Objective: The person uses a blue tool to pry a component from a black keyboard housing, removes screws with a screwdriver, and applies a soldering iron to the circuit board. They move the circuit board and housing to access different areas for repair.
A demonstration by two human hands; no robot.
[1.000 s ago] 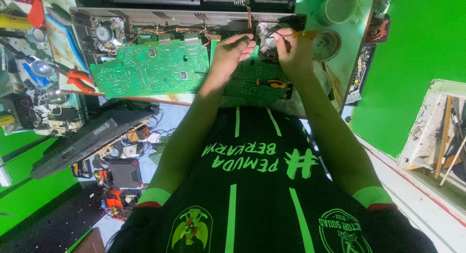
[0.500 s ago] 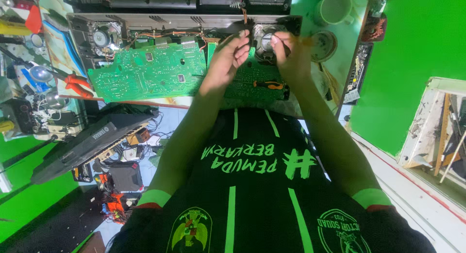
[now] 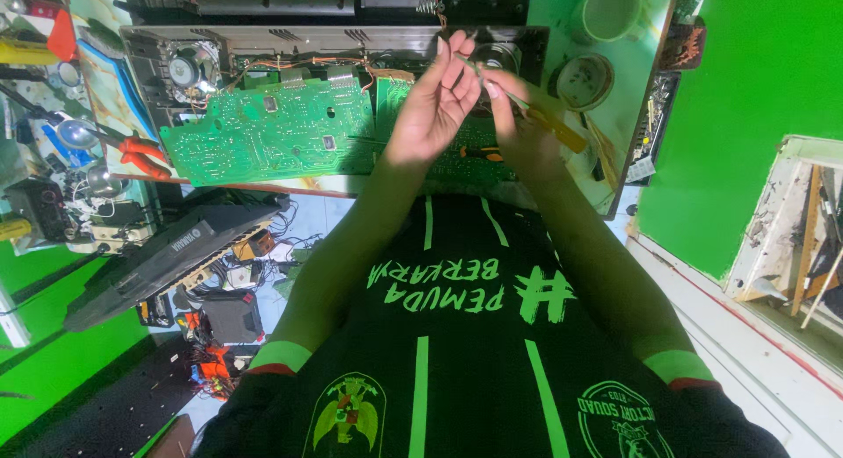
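My left hand (image 3: 432, 108) and my right hand (image 3: 520, 135) meet above an opened black device chassis (image 3: 334, 40). My right hand grips a thin screwdriver (image 3: 551, 124) with an amber handle, its metal shaft slanting up and left. The fingertips of my left hand pinch at the tip of that shaft; anything held there is too small to see. A large green circuit board (image 3: 263, 135) lies just left of the hands, with a second green board (image 3: 457, 164) under them. An orange-and-black screwdriver (image 3: 479, 152) rests on that second board.
Red-handled pliers (image 3: 140, 156) lie left of the board among small tools. A pale cup (image 3: 610, 10) and a round tin (image 3: 584, 80) stand on the green tabletop at right. A black keyboard (image 3: 167, 258) and cluttered electronics sit below the table at left. A window frame (image 3: 790, 230) is far right.
Both hands have lifted slightly and drawn together. My left fingers now touch the tip of the screwdriver held in my right hand.
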